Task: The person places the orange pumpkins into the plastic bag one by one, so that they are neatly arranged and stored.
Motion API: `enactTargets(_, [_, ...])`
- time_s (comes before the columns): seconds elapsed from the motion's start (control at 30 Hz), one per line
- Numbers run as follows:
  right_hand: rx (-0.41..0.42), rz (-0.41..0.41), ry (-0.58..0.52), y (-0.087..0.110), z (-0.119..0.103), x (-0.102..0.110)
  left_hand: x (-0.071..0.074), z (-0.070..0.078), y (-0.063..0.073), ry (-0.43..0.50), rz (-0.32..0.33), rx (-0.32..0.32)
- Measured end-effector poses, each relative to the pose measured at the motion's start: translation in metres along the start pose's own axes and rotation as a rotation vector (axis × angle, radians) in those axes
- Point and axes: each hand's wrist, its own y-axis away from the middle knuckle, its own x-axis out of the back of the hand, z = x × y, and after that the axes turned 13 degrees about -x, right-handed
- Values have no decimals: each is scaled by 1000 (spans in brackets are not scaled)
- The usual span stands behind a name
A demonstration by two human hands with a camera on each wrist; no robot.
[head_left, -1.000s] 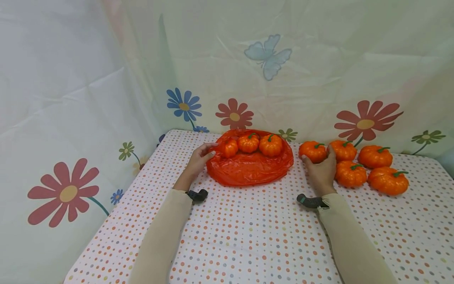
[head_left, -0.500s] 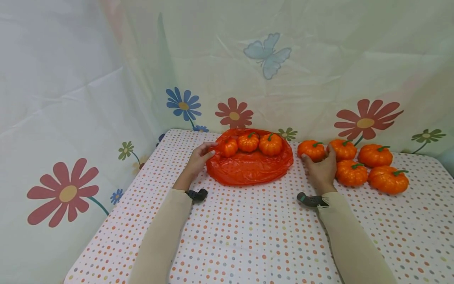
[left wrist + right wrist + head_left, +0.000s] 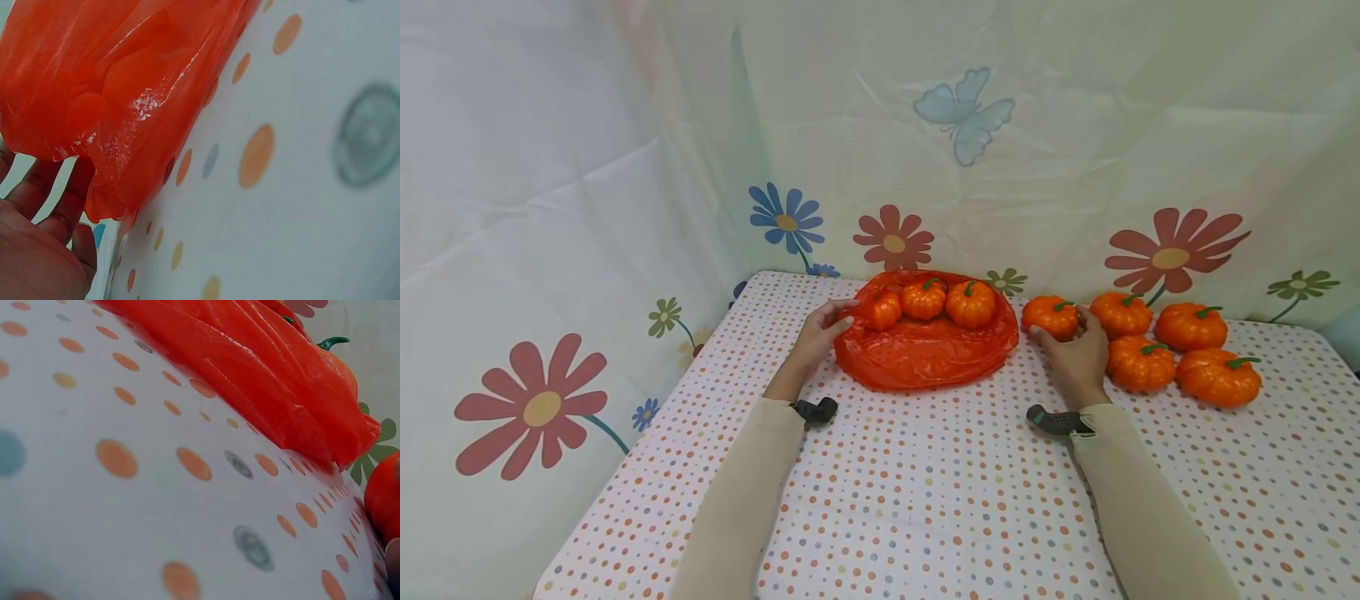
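Observation:
A red plastic bag (image 3: 925, 358) lies on the table with its mouth spread, and 3 small orange pumpkins (image 3: 972, 304) sit at its back inside. My left hand (image 3: 816, 337) is at the bag's left edge. In the left wrist view the left fingers (image 3: 65, 203) reach behind the film fairly straight, the thumb apart from it. Right of the bag, my right hand (image 3: 1077, 357) holds a single pumpkin (image 3: 1048, 317) between thumb and fingers, close to the bag's right rim. Only a sliver of this pumpkin (image 3: 384, 497) shows in the right wrist view.
Several more pumpkins (image 3: 1191, 327) with green stems stand grouped at the table's right. A dotted cloth (image 3: 925, 483) covers the table. A flower-printed curtain (image 3: 1045, 167) hangs right behind the table's back edge, and another stretch hangs along the left.
My right hand's pumpkin has shifted a little to the left, toward the bag, away from the group. My left hand and the bag have stayed nearly in place.

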Motion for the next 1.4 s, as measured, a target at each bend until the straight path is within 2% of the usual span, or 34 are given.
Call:
enactTargets(0.33, [-28, -37, -3, 0, -2, 1, 0, 1, 0, -20, 6, 3])
enactTargets(0.83, [20, -23, -9, -3, 1, 1, 0, 2, -1, -10, -2, -1])
enactTargets(1.03, [6, -6, -29, 2, -2, 2, -1, 3, 0, -17, -2, 8])
enactTargets(1.17, [3, -5, -74, 5, -8, 4, -1, 3, 1, -16, 0, 2])
enactTargets(1.4, [65, 15, -179, 13, -18, 6, 0, 1, 1, -1, 6, 13])
